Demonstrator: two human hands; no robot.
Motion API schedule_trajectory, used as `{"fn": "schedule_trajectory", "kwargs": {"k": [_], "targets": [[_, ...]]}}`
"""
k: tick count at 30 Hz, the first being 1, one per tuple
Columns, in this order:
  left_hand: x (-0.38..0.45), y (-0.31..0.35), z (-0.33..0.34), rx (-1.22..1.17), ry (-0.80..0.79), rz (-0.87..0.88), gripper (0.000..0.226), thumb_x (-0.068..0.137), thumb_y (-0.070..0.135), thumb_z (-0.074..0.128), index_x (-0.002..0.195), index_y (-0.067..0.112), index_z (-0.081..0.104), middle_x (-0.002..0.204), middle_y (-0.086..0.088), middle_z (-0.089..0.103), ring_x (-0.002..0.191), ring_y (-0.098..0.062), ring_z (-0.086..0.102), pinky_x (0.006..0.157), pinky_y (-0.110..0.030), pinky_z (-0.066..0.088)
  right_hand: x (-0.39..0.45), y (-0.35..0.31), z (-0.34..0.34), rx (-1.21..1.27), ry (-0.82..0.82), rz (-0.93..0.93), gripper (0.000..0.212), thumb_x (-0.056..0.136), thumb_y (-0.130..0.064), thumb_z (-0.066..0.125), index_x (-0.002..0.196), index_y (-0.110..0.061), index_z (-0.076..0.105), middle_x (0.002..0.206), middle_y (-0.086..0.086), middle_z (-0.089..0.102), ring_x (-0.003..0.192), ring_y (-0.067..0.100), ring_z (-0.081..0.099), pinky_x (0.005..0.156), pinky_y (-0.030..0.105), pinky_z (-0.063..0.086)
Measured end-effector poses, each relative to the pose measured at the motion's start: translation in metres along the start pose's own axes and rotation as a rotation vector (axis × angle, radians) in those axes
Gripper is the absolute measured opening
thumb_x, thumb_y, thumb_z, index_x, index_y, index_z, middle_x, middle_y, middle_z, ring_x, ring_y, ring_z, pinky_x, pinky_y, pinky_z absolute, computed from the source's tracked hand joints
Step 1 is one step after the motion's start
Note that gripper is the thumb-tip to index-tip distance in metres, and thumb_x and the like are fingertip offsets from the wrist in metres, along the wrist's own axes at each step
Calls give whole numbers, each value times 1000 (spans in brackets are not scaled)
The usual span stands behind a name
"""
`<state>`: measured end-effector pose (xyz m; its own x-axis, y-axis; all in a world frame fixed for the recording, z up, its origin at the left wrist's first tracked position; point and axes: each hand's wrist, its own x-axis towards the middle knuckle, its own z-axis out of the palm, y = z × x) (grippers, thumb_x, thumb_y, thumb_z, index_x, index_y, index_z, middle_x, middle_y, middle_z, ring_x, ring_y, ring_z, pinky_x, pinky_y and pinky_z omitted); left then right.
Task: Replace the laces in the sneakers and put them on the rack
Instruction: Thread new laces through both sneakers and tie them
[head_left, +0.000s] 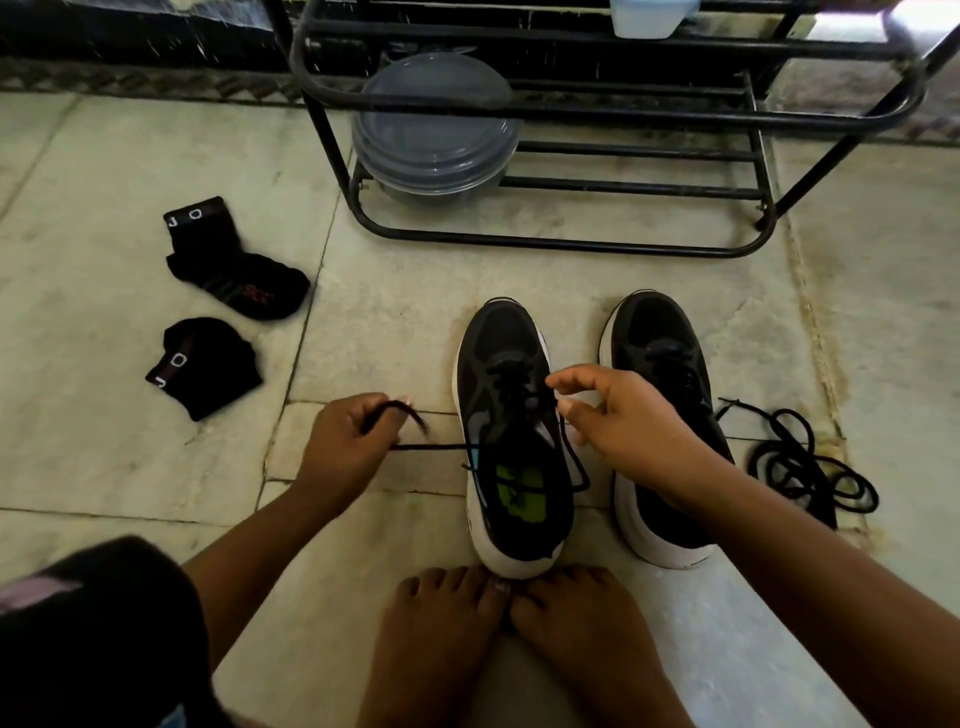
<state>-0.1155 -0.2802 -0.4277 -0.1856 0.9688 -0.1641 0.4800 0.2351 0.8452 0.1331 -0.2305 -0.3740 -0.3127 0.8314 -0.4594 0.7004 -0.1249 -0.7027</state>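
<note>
Two black sneakers with white soles stand side by side on the floor, toes pointing away. The left sneaker (506, 415) has a black lace (436, 447) threaded through its eyelets. My left hand (345, 447) grips one end of that lace and holds it out to the left. My right hand (618, 421) hovers over the gap between the shoes, fingers loosely curled near the upper eyelets, and whether it pinches the lace is unclear. The right sneaker (657, 358) is partly hidden by my right arm. A loose black lace (800, 462) lies coiled on the floor at the right.
A black metal shoe rack (571, 244) stands just beyond the sneakers, with a grey lidded plastic container (434, 130) on its lower shelf. Two black socks (234, 265) (205, 364) lie on the floor at the left. My bare feet (514, 634) touch the left sneaker's heel.
</note>
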Motion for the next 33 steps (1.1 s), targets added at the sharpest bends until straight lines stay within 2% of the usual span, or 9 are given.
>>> {"fn": "schedule_trajectory", "kwargs": {"k": [3, 7, 13, 18, 21, 25, 28, 31, 33], "targets": [[-3, -21, -7, 242, 44, -116, 33, 89, 26, 62, 64, 6, 54, 49, -5, 47, 48, -12, 46, 51, -26, 36, 8, 15, 19, -224, -51, 12, 48, 97, -36, 46, 143, -39, 32, 133, -1, 52, 113, 19, 55, 75, 28, 50], [-4, -29, -14, 406, 29, -134, 13, 86, 30, 65, 81, 20, 59, 58, 0, 58, 53, -13, 55, 49, -24, 36, 2, 4, 17, -211, -66, 42, 55, 96, -26, 49, 145, -17, 25, 138, 10, 43, 116, 28, 53, 95, 40, 48], [2, -9, -14, 442, 31, 150, 51, 80, 43, 62, 124, 20, 50, 121, 6, 51, 77, -7, 56, 62, -23, 46, -1, -2, 9, -163, -70, 60, 9, 92, -22, 58, 99, -16, 56, 83, -1, 60, 78, 16, 59, 77, 35, 53], [7, 49, 21, 352, -266, 501, 43, 85, 39, 55, 125, 25, 55, 127, 8, 50, 115, 1, 42, 97, -4, 26, -4, -19, -6, -21, -155, 2, 11, 93, -19, 56, 85, -13, 61, 78, 4, 64, 77, 20, 61, 76, 33, 51], [5, 66, 37, 288, -351, 564, 25, 86, 28, 61, 108, 18, 68, 119, 5, 58, 114, -2, 45, 94, -5, 29, -10, -27, -15, 59, -167, -45, 16, 95, -19, 52, 86, -16, 64, 70, -3, 60, 67, 11, 54, 71, 29, 47], [5, 78, 31, -239, -360, 49, 16, 93, 14, 56, 91, 6, 69, 102, -5, 71, 101, -5, 61, 87, -10, 43, -4, -21, -45, 16, -155, -161, 24, 98, -24, 45, 85, -27, 64, 56, -13, 50, 53, 0, 45, 58, 20, 38], [15, 76, 23, -731, -336, -385, 28, 98, 18, 41, 79, 10, 59, 104, -9, 70, 107, -19, 62, 100, -31, 44, -13, 32, 1, -238, -173, -97, 24, 99, -42, 37, 93, -41, 60, 77, -8, 52, 71, 10, 59, 63, 24, 40], [18, 74, 20, -1039, -279, -584, 27, 97, 25, 40, 74, 15, 50, 103, -10, 70, 103, -23, 64, 100, -37, 44, -51, 104, 78, -338, -323, 143, 11, 90, -48, 45, 89, -41, 52, 78, -10, 57, 70, 14, 63, 55, 29, 45], [17, 72, 23, -1145, -242, -662, 26, 97, 27, 42, 74, 16, 50, 99, -7, 72, 99, -23, 67, 96, -37, 47, -65, 116, 108, -411, -237, -44, 7, 78, -37, 53, 79, -30, 56, 67, -8, 59, 57, 17, 59, 49, 31, 45]]}}
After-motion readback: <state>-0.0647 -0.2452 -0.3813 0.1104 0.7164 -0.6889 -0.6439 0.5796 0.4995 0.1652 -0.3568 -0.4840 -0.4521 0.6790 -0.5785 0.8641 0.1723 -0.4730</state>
